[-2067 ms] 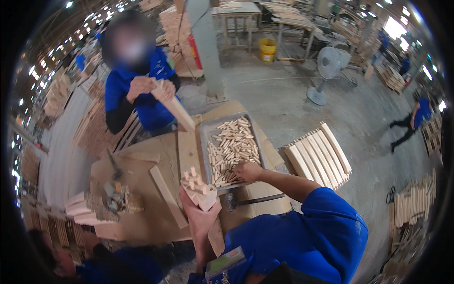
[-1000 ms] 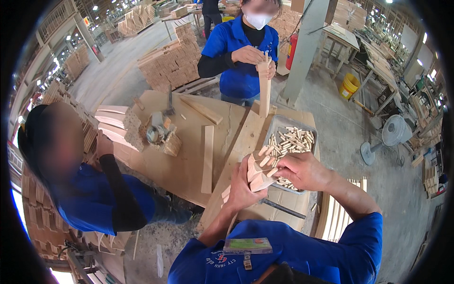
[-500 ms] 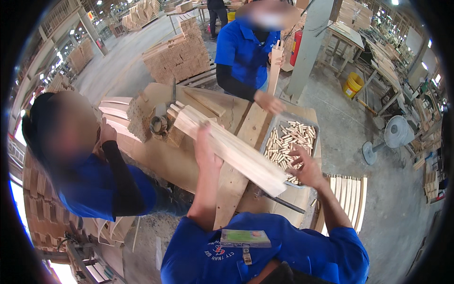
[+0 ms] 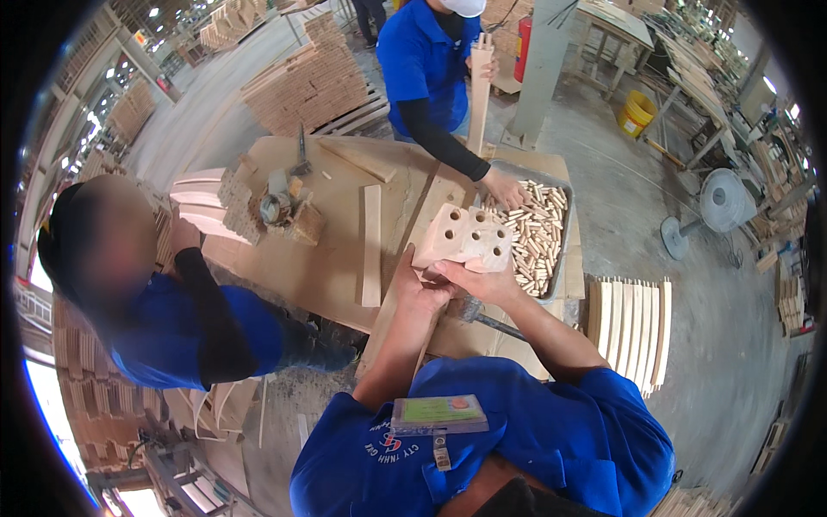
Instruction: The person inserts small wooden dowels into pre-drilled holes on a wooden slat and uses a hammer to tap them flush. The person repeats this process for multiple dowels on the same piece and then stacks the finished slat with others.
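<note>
My left hand [image 4: 422, 283] and my right hand [image 4: 484, 281] are closed around a bundle of pale wooden pieces [image 4: 465, 238]. Their end faces, each with round drilled holes, are turned up toward me; the lengths below are mostly hidden. Just beyond my right hand is a grey tray [image 4: 568, 226] full of short wooden dowels [image 4: 541, 226]. A co-worker's hand [image 4: 506, 188] reaches into those dowels, while that person's other hand holds an upright wooden piece [image 4: 479, 95] with dowels in its top. Below my right wrist lies a hammer [image 4: 498, 326], partly covered by my arm.
On the cardboard-covered table [image 4: 336, 267] lies a single wooden piece [image 4: 371, 246]. Stacked curved pieces [image 4: 202, 202] sit at its left, near a second co-worker [image 4: 207, 319]. Doweled pieces [image 4: 631, 327] stand in a row at right. A fan [image 4: 722, 202] and yellow bucket [image 4: 637, 114] are farther off.
The bundle has swung from lying slantwise to having its drilled ends facing me. My right hand has come from beside the tray onto it. The co-worker's hand has moved into the dowels.
</note>
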Demonstrator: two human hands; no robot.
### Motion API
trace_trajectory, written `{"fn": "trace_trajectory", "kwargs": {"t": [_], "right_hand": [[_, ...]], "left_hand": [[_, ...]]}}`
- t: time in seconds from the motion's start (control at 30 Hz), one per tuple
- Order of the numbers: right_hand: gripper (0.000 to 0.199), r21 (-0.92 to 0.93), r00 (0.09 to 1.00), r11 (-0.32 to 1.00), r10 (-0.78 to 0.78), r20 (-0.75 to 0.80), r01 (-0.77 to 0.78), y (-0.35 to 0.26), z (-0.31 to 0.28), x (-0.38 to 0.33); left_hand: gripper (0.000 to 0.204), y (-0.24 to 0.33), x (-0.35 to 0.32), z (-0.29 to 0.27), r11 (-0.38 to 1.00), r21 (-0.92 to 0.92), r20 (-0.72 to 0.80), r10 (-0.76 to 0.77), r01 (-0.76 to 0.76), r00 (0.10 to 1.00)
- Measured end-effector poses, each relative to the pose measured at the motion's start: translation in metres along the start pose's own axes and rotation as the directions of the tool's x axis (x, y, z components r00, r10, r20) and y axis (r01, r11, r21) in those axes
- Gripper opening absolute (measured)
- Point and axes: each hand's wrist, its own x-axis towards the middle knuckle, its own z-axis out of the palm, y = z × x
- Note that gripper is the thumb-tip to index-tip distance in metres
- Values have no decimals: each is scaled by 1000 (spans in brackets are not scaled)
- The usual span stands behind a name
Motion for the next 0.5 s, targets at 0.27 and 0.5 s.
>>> {"fn": "trace_trajectory", "kwargs": {"t": [0.27,0.5], "right_hand": [[34,73,999,996,-42,-3,42,18,35,10],[44,112,996,994,25,-81,-16,24,57,26]], "left_hand": [[63,26,-39,-27,944,247,-478,-77,218,875],[85,25,-83,33,-39,833,473,568,-552,674]]}}
